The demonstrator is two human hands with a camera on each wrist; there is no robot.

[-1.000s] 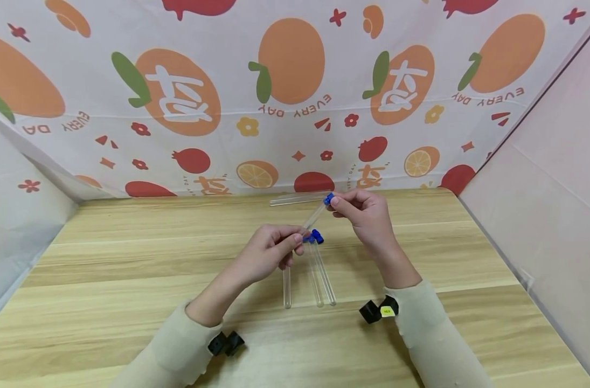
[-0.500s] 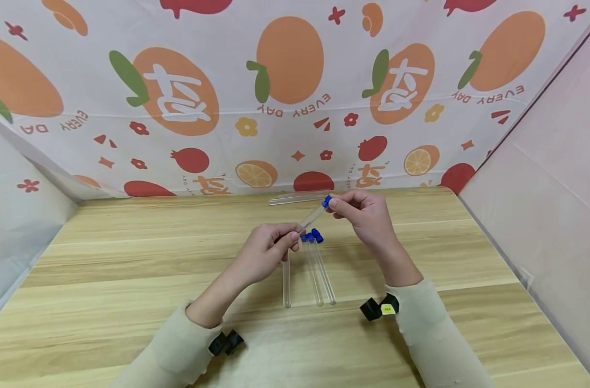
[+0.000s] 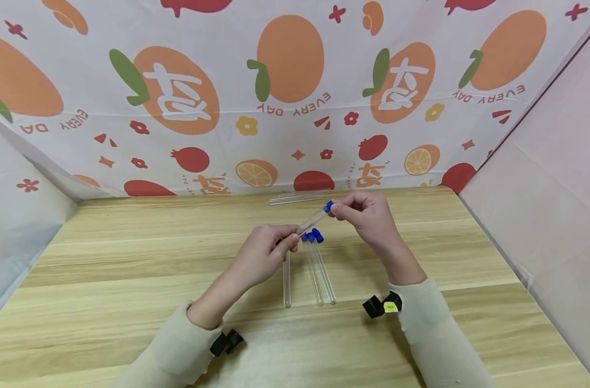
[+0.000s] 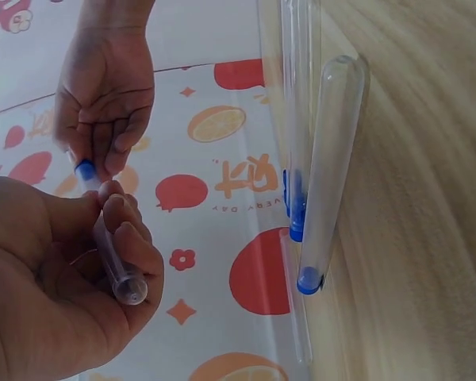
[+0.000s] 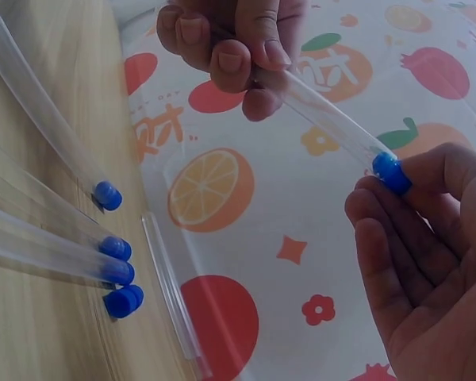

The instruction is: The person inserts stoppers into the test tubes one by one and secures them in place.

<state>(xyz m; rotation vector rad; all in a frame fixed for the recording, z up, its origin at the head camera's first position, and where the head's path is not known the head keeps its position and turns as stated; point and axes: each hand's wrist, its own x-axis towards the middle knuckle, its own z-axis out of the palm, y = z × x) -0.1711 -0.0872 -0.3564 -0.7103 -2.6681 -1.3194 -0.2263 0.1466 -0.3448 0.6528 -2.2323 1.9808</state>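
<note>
"One transparent, round-ended tube is being held above the wood-grained counter."

"Whose grip?"

"The left hand is holding it, fingers curling round; the right hand is pinching its round blue cap. Three blue-capped tubes are lying below."

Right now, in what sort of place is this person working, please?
Probably a small tabletop booth, perhaps set up for recording: a wood-grain table, a fruit-print sheet hanging behind it, and a pale side panel on the right. The room beyond does not show.
</note>
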